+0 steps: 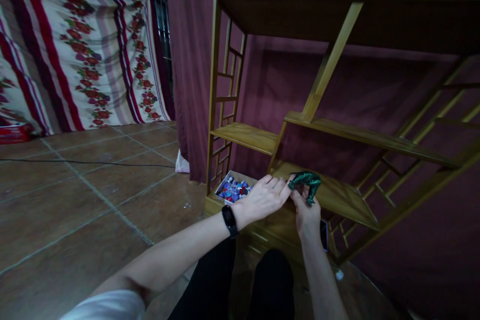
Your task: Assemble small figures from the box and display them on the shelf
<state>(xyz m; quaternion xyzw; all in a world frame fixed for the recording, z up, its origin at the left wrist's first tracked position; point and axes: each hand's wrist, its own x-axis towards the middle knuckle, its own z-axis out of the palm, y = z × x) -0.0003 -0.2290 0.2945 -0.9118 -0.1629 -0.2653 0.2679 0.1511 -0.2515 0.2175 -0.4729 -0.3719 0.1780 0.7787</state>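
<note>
A dark green, shiny, cloth-like strip (306, 178) arches between my two hands in front of the shelf. My left hand (267, 194), with a black band on its wrist, is closed with its fingertips at the strip's left end. From below, my right hand (308, 212) pinches the strip, its thumb and fingers near the two ends. The fingertips are partly hidden, so the exact grip is hard to make out. Just left of my left hand is an open box (221, 195) of small purple, blue, red and white pieces.
A wooden shelf unit (243, 136) with lattice sides stands ahead against a maroon curtain (189, 70). A dark phone-like object (324, 235) lies beside my right forearm. A black cable (112, 163) crosses the tiled floor on the left, before a hanging flowered cloth (112, 60).
</note>
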